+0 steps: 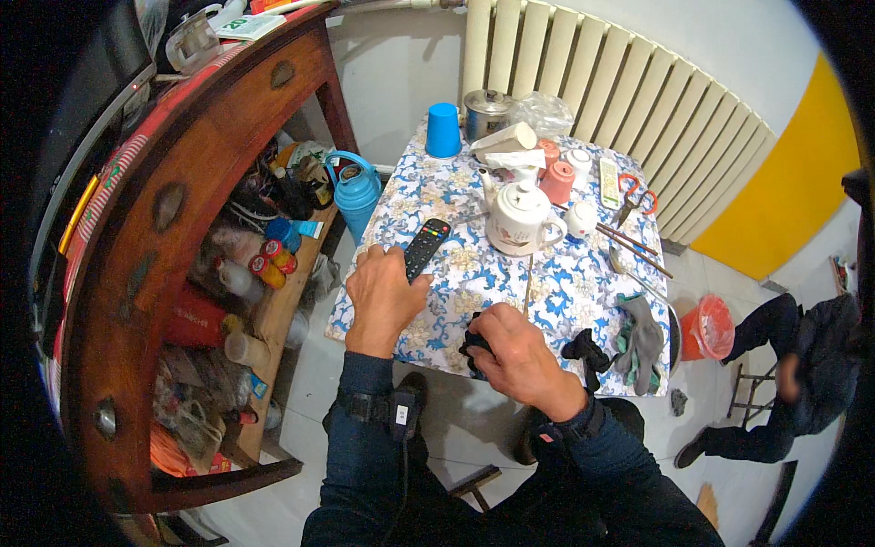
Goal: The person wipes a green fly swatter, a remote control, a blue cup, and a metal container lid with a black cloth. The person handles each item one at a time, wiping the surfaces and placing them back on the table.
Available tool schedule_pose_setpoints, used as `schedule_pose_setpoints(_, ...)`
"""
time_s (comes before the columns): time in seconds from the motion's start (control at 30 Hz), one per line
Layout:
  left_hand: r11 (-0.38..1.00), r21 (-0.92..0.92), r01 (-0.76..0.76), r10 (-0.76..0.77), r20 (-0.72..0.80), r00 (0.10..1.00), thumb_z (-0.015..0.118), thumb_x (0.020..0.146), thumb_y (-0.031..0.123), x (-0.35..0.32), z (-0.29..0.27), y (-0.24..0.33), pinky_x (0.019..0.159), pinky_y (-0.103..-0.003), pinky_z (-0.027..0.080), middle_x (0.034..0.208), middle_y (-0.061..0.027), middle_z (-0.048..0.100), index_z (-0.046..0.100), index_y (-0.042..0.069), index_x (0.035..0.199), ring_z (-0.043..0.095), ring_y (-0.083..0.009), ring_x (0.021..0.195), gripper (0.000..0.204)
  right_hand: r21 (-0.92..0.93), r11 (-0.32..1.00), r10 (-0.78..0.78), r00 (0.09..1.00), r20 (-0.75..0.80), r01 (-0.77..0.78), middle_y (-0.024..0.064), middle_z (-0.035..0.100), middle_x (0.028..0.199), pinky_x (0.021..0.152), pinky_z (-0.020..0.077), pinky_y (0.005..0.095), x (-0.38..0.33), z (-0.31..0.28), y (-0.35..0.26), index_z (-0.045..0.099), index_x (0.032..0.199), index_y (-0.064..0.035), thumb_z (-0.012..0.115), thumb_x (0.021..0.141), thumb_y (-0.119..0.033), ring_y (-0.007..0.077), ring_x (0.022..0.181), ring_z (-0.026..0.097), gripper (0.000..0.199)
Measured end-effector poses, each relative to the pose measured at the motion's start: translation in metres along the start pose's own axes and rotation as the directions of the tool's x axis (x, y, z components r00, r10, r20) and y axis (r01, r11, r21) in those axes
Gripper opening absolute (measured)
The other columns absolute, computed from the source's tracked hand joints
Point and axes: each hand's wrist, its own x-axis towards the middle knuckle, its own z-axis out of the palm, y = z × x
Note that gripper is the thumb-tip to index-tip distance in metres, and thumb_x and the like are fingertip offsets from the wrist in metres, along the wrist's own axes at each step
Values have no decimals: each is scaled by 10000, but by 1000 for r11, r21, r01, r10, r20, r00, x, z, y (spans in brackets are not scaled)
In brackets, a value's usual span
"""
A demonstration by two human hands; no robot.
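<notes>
My left hand (385,299) is closed around the lower end of a black remote control (426,246), which points away from me above the table's left side. Near the front edge, my right hand (521,357) has its fingers bent round a dark, crumpled, cloth-like item (474,346); most of it is hidden under the fingers. To its right lies a similar black crumpled piece (589,354), beside grey-and-green work gloves (640,342). Beyond my hands stands a white lidded teapot (519,219), its handle to the right, next to a small white cup (581,219).
The table (428,319) has a blue floral cover. Farther back stand a blue cup (443,130), a metal pot (488,114) and pink cups (557,182). Scissors (635,201) and chopsticks (635,239) lie right. A blue thermos (355,196) and wooden cabinet (169,201) stand left; a person (802,374) sits right.
</notes>
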Motion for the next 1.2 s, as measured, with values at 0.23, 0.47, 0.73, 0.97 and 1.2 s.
schedule_pose_setpoints(0.23,999,53,2,-2,5,1000,898,835,397,0,0,1,967,-584,558,1162,-259,704,769,-31,1114,681,-466,1167,527,-5,1000,6,1000,-17,-6,203,599,1067,830,546,519,0,-1,-1,644,1138,-19,798,882,-61,448,994,646,302)
schedule_pose_setpoints(0.47,996,81,-23,25,-24,999,885,856,383,-1,3,1,960,-589,562,1161,-268,706,760,-34,1118,682,-480,1175,508,20,1000,-3,999,-40,4,206,599,1055,810,545,527,0,1,2,622,1110,-18,786,879,-57,450,987,645,286)
schedule_pose_setpoints(0.73,996,89,-17,26,-103,994,875,893,370,0,6,6,916,-584,569,1161,-276,713,751,-38,1170,711,-486,1087,508,28,999,-19,998,-66,21,198,586,1015,790,546,540,-1,3,5,597,1062,-18,754,892,-88,445,944,638,242)
schedule_pose_setpoints(0.97,995,-37,-90,78,-242,967,852,922,353,7,1,14,901,-583,553,1176,-280,693,742,-49,1216,688,-493,1086,510,24,1000,7,998,-64,-6,194,597,1053,833,545,526,-4,8,10,615,1101,-25,781,878,-86,437,990,639,284)
schedule_pose_setpoints(1.2,969,111,-221,243,-259,935,863,901,429,74,-20,25,852,-516,589,1068,-239,759,776,-27,1174,754,-421,962,538,41,999,23,999,-48,-21,197,578,1078,836,548,529,-7,8,13,600,1099,-27,760,881,-97,429,1026,634,279)
